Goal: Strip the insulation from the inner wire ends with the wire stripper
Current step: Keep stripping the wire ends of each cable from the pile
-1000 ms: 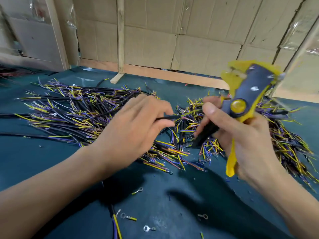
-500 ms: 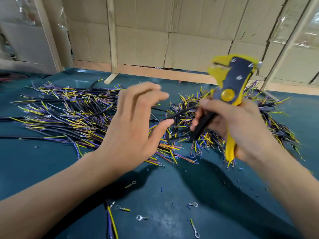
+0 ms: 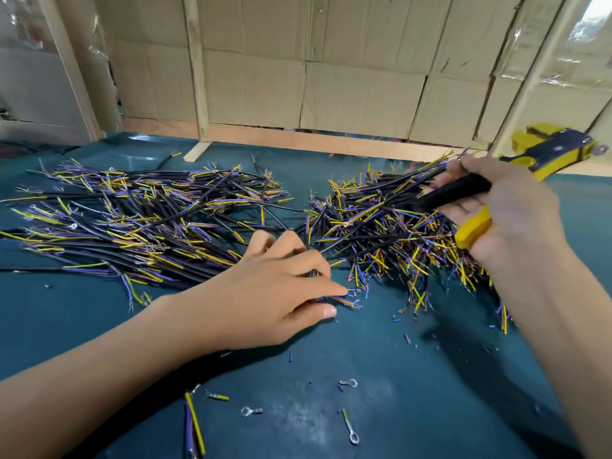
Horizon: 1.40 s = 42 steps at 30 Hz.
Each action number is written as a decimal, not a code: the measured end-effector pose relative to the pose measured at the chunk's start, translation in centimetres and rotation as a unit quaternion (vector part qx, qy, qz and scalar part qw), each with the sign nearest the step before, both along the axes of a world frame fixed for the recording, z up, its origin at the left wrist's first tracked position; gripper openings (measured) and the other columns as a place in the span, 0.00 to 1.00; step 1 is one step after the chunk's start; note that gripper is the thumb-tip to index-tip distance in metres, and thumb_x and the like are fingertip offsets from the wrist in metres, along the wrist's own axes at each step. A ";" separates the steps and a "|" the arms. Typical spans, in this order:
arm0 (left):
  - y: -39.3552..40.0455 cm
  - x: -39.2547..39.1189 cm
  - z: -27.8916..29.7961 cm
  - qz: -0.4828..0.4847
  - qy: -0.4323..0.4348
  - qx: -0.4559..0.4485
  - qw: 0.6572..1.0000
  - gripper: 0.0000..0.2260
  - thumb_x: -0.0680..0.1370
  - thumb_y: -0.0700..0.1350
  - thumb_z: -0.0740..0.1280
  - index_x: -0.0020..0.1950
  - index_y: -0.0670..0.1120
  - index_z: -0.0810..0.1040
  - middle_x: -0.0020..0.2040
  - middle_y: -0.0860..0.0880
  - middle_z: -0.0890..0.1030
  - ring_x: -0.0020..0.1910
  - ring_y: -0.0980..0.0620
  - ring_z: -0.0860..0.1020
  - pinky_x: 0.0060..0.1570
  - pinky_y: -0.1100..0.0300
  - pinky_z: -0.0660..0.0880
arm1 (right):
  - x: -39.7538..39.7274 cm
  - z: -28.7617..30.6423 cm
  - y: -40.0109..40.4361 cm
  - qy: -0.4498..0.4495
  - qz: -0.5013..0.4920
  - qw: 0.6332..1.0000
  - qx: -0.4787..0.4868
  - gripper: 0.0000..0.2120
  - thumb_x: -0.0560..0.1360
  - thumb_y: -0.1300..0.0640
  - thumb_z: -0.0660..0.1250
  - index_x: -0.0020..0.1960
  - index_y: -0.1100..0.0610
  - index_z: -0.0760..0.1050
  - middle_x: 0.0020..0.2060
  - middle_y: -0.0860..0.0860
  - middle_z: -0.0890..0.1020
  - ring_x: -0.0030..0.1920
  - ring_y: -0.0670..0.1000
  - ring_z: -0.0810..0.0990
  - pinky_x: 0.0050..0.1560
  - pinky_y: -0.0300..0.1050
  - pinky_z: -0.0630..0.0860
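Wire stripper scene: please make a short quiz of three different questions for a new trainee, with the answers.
1. True or false: the wire stripper lies on the table.
2. Which hand reaches down at the near edge of the wire piles?
A. left hand
B. right hand
3. Fill in: the loose ring terminals lie on the ____ side of the piles.

Key: 1 false, the right hand grips it; 2 A; 3 near.
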<state>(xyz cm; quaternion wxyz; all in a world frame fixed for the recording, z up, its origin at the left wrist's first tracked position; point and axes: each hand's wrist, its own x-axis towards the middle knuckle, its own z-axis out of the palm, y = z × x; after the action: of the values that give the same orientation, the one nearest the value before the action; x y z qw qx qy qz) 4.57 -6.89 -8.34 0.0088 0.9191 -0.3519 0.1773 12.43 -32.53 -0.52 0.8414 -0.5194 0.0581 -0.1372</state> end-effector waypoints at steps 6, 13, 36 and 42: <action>-1.4 -0.3 0.4 -0.021 -0.071 -0.017 0.997 0.05 0.80 0.52 0.63 0.48 0.56 0.78 0.55 0.59 0.76 0.56 0.47 0.73 0.52 0.46 0.68 | 0.0 0.7 -0.1 -0.047 0.035 0.992 0.108 0.03 0.79 0.66 0.65 0.47 0.62 0.76 0.37 0.56 0.83 0.37 0.53 0.83 0.50 0.53 0.84; -1.7 -1.0 0.6 -0.064 -0.168 -0.041 0.983 0.07 0.85 0.46 0.59 0.53 0.49 0.76 0.58 0.52 0.78 0.52 0.44 0.74 0.50 0.46 0.70 | -0.9 1.2 -0.3 -0.197 0.099 0.968 0.122 0.04 0.79 0.67 0.65 0.45 0.63 0.76 0.41 0.57 0.82 0.37 0.53 0.79 0.51 0.52 0.81; -0.2 -1.0 3.2 -0.102 0.293 -0.724 0.617 0.11 0.67 0.40 0.77 0.49 0.48 0.87 0.42 0.46 0.86 0.34 0.52 0.80 0.33 0.62 0.75 | -6.8 -2.7 7.1 -0.208 0.249 0.921 -0.215 0.07 0.68 0.62 0.76 0.38 0.54 0.79 0.41 0.60 0.85 0.39 0.63 0.82 0.45 0.62 0.83; 0.3 -1.3 3.2 -0.085 0.285 -0.672 0.678 0.08 0.66 0.44 0.78 0.45 0.49 0.87 0.40 0.40 0.85 0.34 0.47 0.78 0.32 0.61 0.72 | -6.8 -2.8 7.2 -0.186 0.270 0.930 -0.169 0.07 0.68 0.62 0.76 0.40 0.56 0.79 0.40 0.60 0.83 0.44 0.66 0.83 0.49 0.58 0.80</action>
<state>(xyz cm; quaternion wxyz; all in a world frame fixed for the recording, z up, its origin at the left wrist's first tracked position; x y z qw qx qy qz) 3.28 -6.62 -5.16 0.7391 0.6378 -0.1949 0.0944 5.58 -25.30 -3.35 0.7422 -0.6154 -0.2653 -0.0069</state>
